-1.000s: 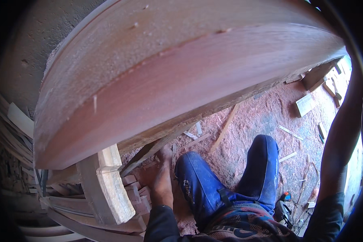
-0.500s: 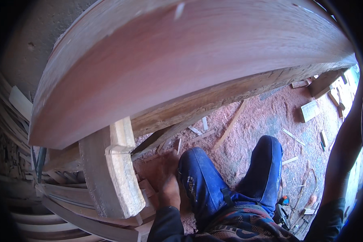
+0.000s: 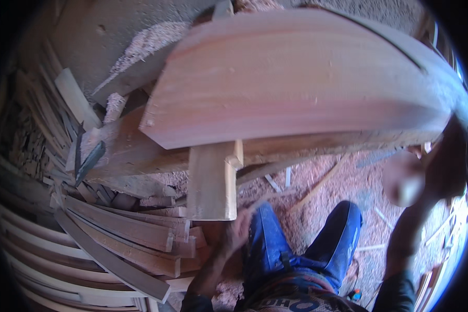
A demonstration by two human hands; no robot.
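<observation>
A broad curved wooden board (image 3: 291,78), smooth and pale pinkish brown, lies across a rough wooden beam (image 3: 317,143). A shorter notched piece of wood (image 3: 211,182) juts toward me from under the board. Just beyond its near end is my left hand (image 3: 238,228), beside my left knee; motion smears its fingers, and I see nothing clearly held. My right hand (image 3: 444,164) is raised near the board's right end, dark and blurred. Next to it is a rounded pinkish shape with a bright spot (image 3: 404,179), too smeared to name. Whether the right hand touches the board cannot be made out.
Several curved wooden strips (image 3: 125,234) are stacked at the lower left, with thin offcuts (image 3: 36,140) behind. Pink shavings (image 3: 317,177) cover the floor, where a long thin stick (image 3: 320,184) lies. More shavings (image 3: 151,44) are heaped beyond the beam.
My view has shifted, so the board appears farther away and more to the right. My left hand has moved up slightly; my right hand has come into view near the board's right end.
</observation>
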